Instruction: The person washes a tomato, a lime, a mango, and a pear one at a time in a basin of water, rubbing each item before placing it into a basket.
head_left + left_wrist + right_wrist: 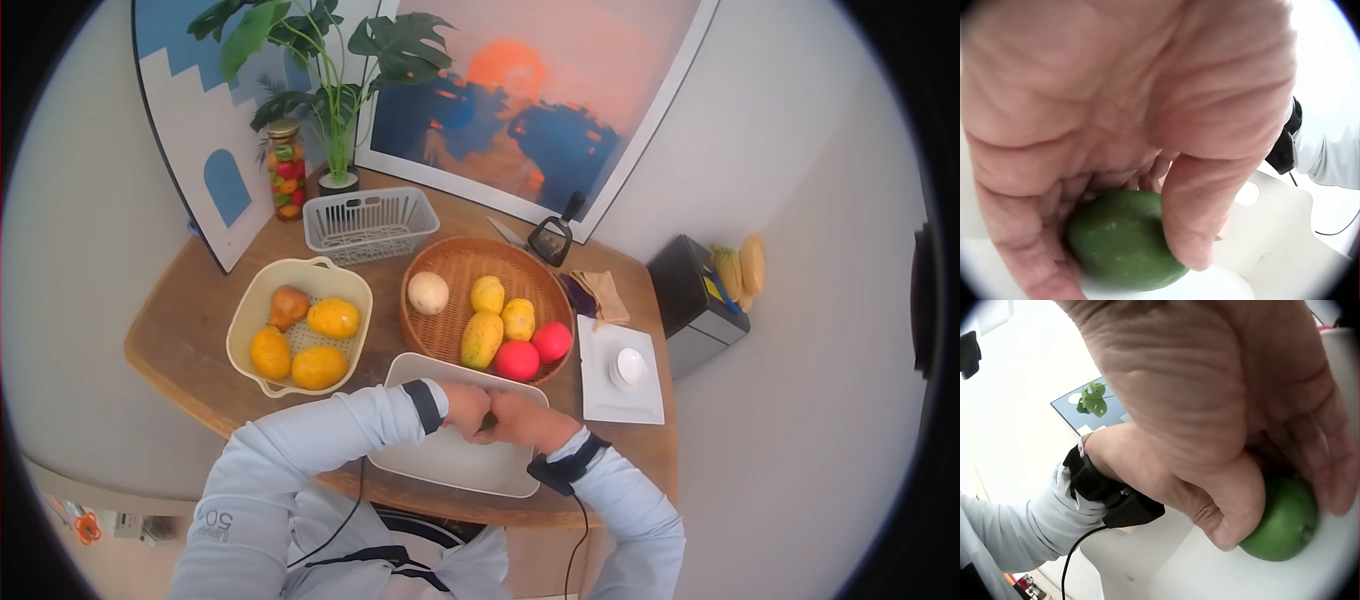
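Observation:
Both hands meet over a white plastic tub point(455, 475) at the table's front. Between them is a smooth, oval green fruit point(1124, 240) with small pale specks, perhaps an avocado. My left hand point(464, 408) holds it with the thumb on one side and curled fingers on the other. From the opposite side my right hand point(535, 420) grips the green fruit point(1284, 522), thumb against its skin and a small stem scar showing. In the head view the hands hide most of the fruit.
Behind the tub, a round wicker basket point(445, 262) holds yellow, red and pale fruit. A cream colander point(240, 340) with several fruits stands left. Farther back is a grey basket point(370, 235). White dishes point(628, 368) sit on a white board point(630, 408) at right. Cables hang from both wrists.

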A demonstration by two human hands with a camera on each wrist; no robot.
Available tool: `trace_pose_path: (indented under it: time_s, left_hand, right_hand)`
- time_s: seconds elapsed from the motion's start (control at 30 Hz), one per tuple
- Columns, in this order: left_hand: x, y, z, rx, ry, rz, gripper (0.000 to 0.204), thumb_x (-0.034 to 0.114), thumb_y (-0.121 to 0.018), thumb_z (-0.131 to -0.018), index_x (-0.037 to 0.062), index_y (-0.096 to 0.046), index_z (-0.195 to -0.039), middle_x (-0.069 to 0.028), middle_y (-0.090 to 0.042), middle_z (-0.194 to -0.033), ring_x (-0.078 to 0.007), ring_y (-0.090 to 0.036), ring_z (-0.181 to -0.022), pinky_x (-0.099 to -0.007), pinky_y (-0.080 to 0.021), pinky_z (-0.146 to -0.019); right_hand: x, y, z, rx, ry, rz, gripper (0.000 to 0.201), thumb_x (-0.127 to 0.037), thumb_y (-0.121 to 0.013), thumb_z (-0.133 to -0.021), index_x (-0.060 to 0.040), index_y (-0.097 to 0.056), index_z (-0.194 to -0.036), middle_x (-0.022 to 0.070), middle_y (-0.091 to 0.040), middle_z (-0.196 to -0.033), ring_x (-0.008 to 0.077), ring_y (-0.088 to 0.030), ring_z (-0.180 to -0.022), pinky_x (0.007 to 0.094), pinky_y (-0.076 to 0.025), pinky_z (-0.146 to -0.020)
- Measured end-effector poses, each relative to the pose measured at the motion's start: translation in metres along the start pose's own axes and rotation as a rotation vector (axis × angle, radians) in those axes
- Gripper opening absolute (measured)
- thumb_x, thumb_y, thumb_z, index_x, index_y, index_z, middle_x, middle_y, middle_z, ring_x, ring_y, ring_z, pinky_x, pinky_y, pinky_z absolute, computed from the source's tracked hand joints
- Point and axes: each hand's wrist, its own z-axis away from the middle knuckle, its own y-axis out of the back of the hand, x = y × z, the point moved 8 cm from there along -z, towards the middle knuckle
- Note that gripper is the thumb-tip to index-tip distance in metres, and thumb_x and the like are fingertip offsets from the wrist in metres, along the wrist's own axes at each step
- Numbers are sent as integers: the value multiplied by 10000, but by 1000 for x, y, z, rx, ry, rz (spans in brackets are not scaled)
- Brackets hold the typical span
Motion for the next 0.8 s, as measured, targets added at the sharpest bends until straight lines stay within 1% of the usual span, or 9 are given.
trace_pose_path:
  time_s: [0.03,0.13,0.23,0.37,0.47,0.53,0.57,0.63,0.8]
  left_hand:
    - [-1,-2,-1,-1,-1,-17,314,255,-794,-708,-4,-719,-870,-163,-692,-762,-282,-678,-644,-390,-536,-581]
    - [9,9,11,45,-46,-89,306,270,-788,-720,-4,-720,-838,-160,-687,-735,-289,-678,-653,-400,-531,-586]
    - [4,13,10,131,-40,-131,313,279,-785,-721,-5,-718,-834,-169,-687,-736,-310,-680,-685,-414,-530,-614]
    - [-1,5,-9,107,-126,-64,418,349,-784,-705,11,-724,-944,-164,-709,-818,-325,-691,-781,-425,-548,-724]
    - [-4,-6,-10,65,-47,29,378,293,-792,-711,-8,-714,-926,-199,-702,-843,-334,-685,-754,-396,-549,-702]
    - [0,-1,0,88,-110,-28,391,285,-802,-708,-15,-705,-939,-184,-701,-842,-319,-685,-736,-391,-550,-684]
    - [3,3,4,99,-143,-58,398,281,-806,-706,-19,-700,-945,-177,-701,-842,-312,-685,-727,-388,-551,-674]
    - [6,10,16,31,-53,43,398,268,-821,-695,-21,-695,-939,-164,-696,-838,-294,-682,-711,-384,-552,-657]
    - [-6,-8,-7,-94,24,113,441,252,-854,-667,-28,-685,-963,-154,-686,-836,-262,-678,-687,-367,-553,-606]
  right_hand:
    - [-1,-3,0,7,29,-37,411,-299,-768,-783,18,-671,-1026,246,-677,-963,367,-669,-898,434,-529,-791]
    - [8,-9,7,-278,-280,-319,415,-314,-777,-773,24,-676,-992,236,-680,-951,368,-673,-856,440,-532,-770]
    - [8,9,3,-160,-207,66,390,-296,-771,-780,16,-672,-991,235,-678,-968,372,-670,-857,430,-529,-784]
    - [18,-10,-1,-111,-61,14,420,-271,-782,-756,0,-657,-1052,227,-677,-996,374,-660,-901,429,-520,-792]
    - [10,-16,1,-103,9,-133,491,-265,-808,-726,-9,-636,-1107,213,-680,-1027,368,-652,-959,421,-515,-812]
    - [6,-13,1,-135,14,-145,550,-262,-828,-714,-16,-621,-1161,199,-680,-1089,354,-649,-1004,398,-514,-839]
    - [7,-9,2,-133,-33,-81,554,-254,-831,-710,-10,-619,-1161,200,-680,-1079,356,-649,-998,397,-514,-838]
    - [1,6,5,-129,-127,49,563,-239,-836,-702,2,-614,-1160,203,-680,-1060,359,-649,-986,396,-514,-836]
    - [13,-12,-2,-65,-35,-179,559,-244,-855,-669,15,-599,-1094,241,-662,-1036,401,-629,-998,431,-505,-839]
